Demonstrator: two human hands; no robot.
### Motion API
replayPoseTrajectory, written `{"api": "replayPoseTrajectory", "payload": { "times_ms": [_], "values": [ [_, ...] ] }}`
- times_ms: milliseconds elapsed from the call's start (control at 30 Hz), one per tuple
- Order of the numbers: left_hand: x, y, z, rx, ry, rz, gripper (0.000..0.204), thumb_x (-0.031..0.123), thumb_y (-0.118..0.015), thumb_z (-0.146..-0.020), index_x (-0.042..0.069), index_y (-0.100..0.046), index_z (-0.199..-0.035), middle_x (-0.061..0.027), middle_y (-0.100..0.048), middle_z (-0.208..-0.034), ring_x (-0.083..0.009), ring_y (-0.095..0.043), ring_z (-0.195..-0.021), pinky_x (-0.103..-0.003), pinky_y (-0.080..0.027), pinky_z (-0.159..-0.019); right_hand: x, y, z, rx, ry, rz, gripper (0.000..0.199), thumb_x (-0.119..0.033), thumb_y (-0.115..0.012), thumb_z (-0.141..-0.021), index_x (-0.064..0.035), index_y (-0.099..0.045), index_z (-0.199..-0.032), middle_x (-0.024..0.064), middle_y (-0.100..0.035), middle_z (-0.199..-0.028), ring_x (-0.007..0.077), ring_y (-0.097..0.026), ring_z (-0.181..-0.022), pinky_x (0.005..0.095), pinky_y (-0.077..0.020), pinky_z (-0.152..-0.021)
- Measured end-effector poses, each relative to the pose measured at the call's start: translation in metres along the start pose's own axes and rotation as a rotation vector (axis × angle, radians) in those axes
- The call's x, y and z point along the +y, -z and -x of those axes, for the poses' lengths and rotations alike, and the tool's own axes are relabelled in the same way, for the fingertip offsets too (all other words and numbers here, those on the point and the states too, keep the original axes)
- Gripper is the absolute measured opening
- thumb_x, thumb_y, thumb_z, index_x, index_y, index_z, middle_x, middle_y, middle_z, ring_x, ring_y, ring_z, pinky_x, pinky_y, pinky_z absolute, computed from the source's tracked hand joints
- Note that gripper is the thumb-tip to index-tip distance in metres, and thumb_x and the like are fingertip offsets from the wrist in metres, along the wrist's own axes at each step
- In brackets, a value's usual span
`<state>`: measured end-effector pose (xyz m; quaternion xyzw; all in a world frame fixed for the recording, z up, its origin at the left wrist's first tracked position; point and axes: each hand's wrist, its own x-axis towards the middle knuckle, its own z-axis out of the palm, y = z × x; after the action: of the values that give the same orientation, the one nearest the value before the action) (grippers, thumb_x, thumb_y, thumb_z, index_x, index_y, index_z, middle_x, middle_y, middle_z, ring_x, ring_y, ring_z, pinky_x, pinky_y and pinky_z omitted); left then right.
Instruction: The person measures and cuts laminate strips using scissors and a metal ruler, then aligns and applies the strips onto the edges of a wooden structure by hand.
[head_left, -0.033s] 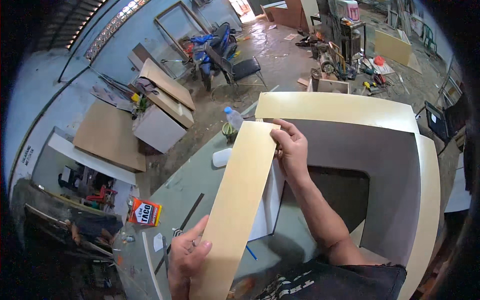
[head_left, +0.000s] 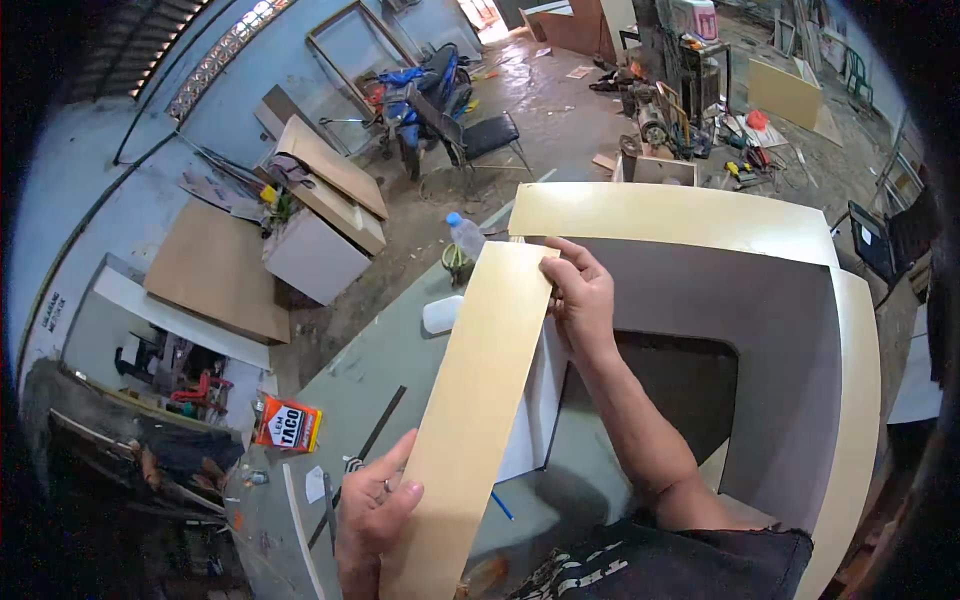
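Observation:
A long, pale yellow board (head_left: 470, 400) slants across the middle of the view, raised over the grey-green tabletop (head_left: 350, 365). My left hand (head_left: 378, 505) grips its left edge near the lower end, thumb on the face and fingers partly hidden. At the upper right corner, my right hand (head_left: 582, 295) pinches the board, thumb on top and fingers behind. Under it, partly covered, lies a white panel (head_left: 522, 445) with a dark edge. A large panel piece (head_left: 690, 270) with a grey inner face, pale yellow outer borders and a cut-out stands right of my right arm.
On the table are an orange-and-white can (head_left: 287, 424), a dark strip (head_left: 385, 430), a white strip (head_left: 302, 535), a blue pencil (head_left: 503, 507), a white container (head_left: 441, 315) and a blue-capped bottle (head_left: 465, 236). Beyond stand leaning boards (head_left: 215, 270), a chair (head_left: 485, 138) and a blue motorcycle (head_left: 412, 110).

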<state>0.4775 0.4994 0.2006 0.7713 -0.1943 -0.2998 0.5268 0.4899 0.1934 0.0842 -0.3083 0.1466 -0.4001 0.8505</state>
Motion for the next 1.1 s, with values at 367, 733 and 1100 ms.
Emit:
{"api": "replayPoseTrajectory", "payload": {
  "times_ms": [367,733,1100],
  "values": [
    [-0.008,0.0,-0.018,-0.045,-0.052,0.0,0.058,0.004,-0.056,-0.094,-0.016,-0.04,-0.146,-0.017,-0.072,-0.111,-0.0131,-0.066,-0.097,-0.026,-0.05,-0.089,0.018,0.007,-0.012,0.076,0.021,-0.08,0.039,-0.012,-0.065,-0.092,0.0119,-0.056,-0.122,0.0108,-0.069,-0.094,0.0121,-0.067,-0.073,0.0242,-0.0542,-0.061],
    [-0.003,0.003,-0.031,-0.057,0.008,-0.009,0.059,0.006,-0.059,-0.094,-0.012,-0.041,-0.148,-0.0141,-0.074,-0.103,-0.0097,-0.066,-0.086,-0.025,-0.051,-0.08,0.017,0.011,-0.02,0.069,0.041,-0.019,0.025,-0.015,-0.064,-0.092,0.0074,-0.059,-0.104,0.0091,-0.065,-0.089,0.0121,-0.064,-0.073,0.0265,-0.0534,-0.067],
    [0.034,0.01,-0.04,-0.193,0.026,-0.543,0.049,0.015,-0.071,-0.093,-0.004,-0.059,-0.137,-0.0019,-0.062,-0.058,-0.0043,-0.05,-0.052,-0.025,-0.047,-0.057,0.013,0.01,-0.02,0.164,0.024,-0.032,0.032,-0.009,-0.063,-0.088,0.0098,-0.059,-0.113,0.0071,-0.066,-0.085,0.008,-0.059,-0.059,0.0216,-0.0437,-0.049]
  ]
}}
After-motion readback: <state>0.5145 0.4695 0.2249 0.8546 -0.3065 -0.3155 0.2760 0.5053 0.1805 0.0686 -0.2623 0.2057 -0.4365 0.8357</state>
